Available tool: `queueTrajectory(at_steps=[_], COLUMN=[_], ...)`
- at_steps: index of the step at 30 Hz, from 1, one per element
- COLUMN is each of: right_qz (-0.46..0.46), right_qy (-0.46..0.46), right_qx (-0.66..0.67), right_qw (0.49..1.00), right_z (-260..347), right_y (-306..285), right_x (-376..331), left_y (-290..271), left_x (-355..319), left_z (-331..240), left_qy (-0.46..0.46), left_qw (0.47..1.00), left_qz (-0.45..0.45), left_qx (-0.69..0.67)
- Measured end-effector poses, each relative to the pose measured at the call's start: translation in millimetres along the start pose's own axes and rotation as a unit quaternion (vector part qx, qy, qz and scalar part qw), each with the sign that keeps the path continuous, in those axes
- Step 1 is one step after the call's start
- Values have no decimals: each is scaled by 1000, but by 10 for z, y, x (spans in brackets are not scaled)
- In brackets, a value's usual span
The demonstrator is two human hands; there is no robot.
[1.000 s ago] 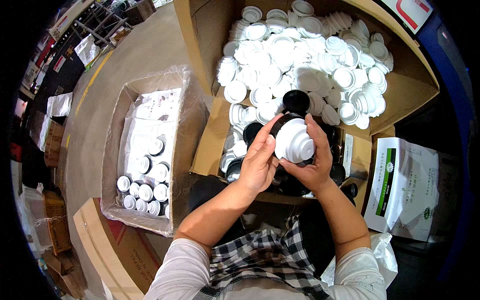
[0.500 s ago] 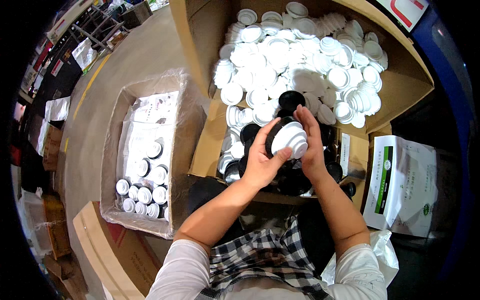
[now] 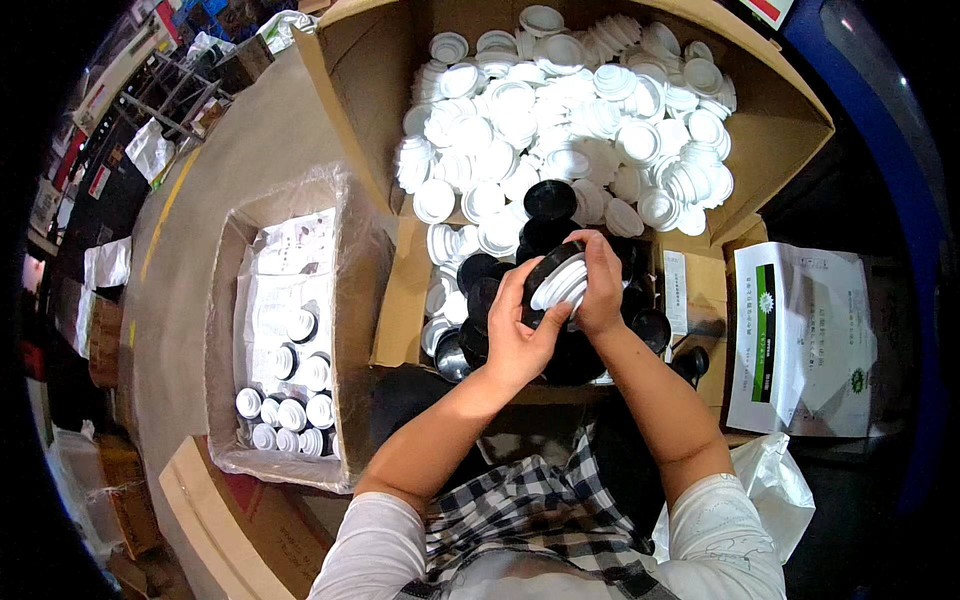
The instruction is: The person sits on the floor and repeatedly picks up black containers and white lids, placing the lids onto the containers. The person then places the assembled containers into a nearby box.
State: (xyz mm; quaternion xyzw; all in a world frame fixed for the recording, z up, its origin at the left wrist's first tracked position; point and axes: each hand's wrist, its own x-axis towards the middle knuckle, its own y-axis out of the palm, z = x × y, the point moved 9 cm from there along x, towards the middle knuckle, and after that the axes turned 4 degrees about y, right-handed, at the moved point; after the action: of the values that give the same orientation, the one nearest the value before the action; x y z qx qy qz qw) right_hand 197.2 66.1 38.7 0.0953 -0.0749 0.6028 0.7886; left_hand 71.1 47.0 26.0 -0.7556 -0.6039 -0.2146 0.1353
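Between my two hands, above the black parts, is a round black cup with a white stepped cap (image 3: 560, 284) set in it, tilted. My left hand (image 3: 520, 335) grips its near left side, with the thumb against the white cap. Wrapped over the far right rim, my right hand (image 3: 602, 285) presses on the same piece. Loose black cups (image 3: 550, 201) lie under and around my hands, some partly hidden by them. Just beyond, loose white stepped caps (image 3: 567, 163) form a heap in a large open cardboard box (image 3: 765, 150).
To the left, a plastic-lined carton (image 3: 360, 310) holds several white-and-black pieces (image 3: 291, 413) on a printed sheet. A brown cardboard flap (image 3: 215, 520) sticks up at the lower left. On the right lies a white printed bag (image 3: 805, 340), with crumpled white plastic (image 3: 775, 490) below it.
The white cap and black cup have turned in my hands, now seen more from the side. My right hand has closed further over the rim. The whole view has shifted slightly.
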Motion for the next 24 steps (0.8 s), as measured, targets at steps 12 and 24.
queueTrajectory(at_steps=[12, 24], right_qz=[0, 83], right_qy=[112, 206], right_qx=[-46, -75], right_qw=[993, 972], right_z=[-703, -774], right_y=[94, -193], right_x=[130, 10], left_y=[-232, -4209], left_x=[-122, -1973], left_z=[248, 484], left_qy=[-27, -285], left_qw=[980, 750], left_qz=[-150, -597], left_qx=[127, -11])
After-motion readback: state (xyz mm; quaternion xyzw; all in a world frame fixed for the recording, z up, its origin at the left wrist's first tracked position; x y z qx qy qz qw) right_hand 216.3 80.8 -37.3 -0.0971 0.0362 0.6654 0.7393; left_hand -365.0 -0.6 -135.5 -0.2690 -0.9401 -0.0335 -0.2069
